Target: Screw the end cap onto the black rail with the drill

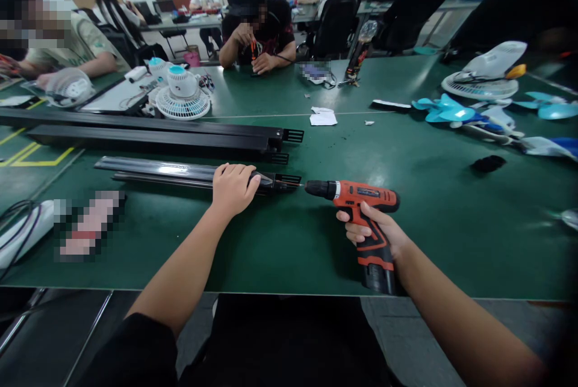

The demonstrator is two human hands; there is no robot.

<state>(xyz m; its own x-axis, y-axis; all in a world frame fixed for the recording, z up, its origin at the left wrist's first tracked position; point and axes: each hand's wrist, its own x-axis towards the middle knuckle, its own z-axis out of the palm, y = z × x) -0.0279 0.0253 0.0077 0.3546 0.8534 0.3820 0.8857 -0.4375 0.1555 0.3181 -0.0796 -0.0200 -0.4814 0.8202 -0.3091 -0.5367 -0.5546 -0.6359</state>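
The step in hand appears to be lining up a red-and-black cordless drill (368, 193) with the slotted end (288, 181) of a long black housing (171, 168), which lies on the green tabletop (280, 248). The left hand (235, 188) is clasped over the housing near that end, fingers across its top and thumb on the near side. The right hand (389, 232) is wrapped around the drill's handle, with the chuck pointing left. The thin bit tip (301, 185) is right by the slots; contact cannot be told. The next move calls for a braced housing and a level, straight drill.

Just beyond lie longer black housings (153, 139), limiting room on the far side. Paper scraps (323, 117), a white fan (183, 109) and blue fan blades (445, 109) sit farther off, out of the drill's way.
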